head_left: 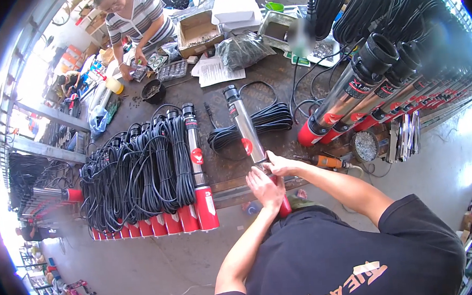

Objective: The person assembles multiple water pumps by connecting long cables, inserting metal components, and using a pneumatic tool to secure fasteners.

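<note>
A slim submersible pump [247,129] with a silver tube, black top and red lower end lies tilted across the near table edge, its red end against my body. My left hand [267,189] is closed round it near the red part. Just above, my right hand [281,164] grips the same pump, fingers partly hidden behind it. A bundled black cable [271,118] lies on the table behind the tube. To the left, several similar pumps [205,208] lie side by side, red ends over the edge, with black cable coils [149,171] on top.
Several pumps [349,102] stand on the right below hanging cable coils [372,9]. An orange power tool [328,161] and a bowl of small parts [365,146] are near the right edge. Papers [218,71] and a cardboard box [199,33] lie behind; a co-worker [138,22] handles parts.
</note>
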The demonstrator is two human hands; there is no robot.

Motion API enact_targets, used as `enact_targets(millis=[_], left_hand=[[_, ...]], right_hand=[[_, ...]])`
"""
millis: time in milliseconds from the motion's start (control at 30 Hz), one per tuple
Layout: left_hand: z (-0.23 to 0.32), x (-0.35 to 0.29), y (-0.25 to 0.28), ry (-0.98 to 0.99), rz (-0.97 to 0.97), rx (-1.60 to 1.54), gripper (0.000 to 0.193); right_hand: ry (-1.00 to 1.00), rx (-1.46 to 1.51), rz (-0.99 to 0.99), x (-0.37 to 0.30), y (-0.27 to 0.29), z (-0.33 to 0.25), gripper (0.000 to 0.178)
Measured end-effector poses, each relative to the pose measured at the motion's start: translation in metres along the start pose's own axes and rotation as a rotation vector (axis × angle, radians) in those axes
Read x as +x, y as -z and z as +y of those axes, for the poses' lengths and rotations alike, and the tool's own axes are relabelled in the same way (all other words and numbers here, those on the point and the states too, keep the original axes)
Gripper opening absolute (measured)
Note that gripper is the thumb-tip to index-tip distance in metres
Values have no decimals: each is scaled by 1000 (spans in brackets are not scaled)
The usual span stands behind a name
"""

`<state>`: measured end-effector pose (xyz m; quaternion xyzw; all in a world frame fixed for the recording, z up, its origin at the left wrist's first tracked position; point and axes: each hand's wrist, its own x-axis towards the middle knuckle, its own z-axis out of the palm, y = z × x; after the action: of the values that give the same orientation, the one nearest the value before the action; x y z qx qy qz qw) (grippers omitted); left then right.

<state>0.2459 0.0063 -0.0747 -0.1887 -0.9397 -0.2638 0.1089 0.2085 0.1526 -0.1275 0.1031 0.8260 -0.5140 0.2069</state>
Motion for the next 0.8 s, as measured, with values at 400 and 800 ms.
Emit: enact_targets(millis=[400, 800], left_hand=[[20, 25, -2, -291, -586, 821, 62], [-73, 67, -35, 785, -820, -1318, 33]], right_hand=[[181, 381, -52, -15, 12, -7, 42], [-2, 129, -109, -25, 50, -10, 54]])
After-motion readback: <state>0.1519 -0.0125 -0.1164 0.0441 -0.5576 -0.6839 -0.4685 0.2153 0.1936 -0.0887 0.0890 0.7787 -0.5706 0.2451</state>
